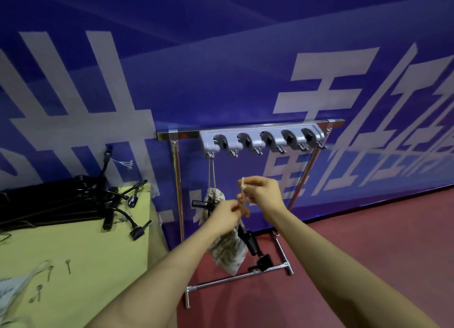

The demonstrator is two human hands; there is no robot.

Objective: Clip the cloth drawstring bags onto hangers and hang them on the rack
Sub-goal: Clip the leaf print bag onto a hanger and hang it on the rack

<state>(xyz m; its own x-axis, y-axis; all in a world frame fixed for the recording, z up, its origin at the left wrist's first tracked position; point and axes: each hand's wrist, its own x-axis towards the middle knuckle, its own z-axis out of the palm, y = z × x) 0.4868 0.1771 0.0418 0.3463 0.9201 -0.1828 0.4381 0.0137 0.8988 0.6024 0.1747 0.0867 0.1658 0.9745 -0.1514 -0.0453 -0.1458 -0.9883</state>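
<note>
Cloth bag [229, 254] drawstring [242, 192] pinched btwn right hand [261, 192] fingertips, left hand [227, 213] below.

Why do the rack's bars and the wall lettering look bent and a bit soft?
Head view: the wide-angle lens bows the rack top bar and posts; the banner lettering smears toward the edges; a glare streak runs along the chrome; both hands stay fairly sharp.
</note>
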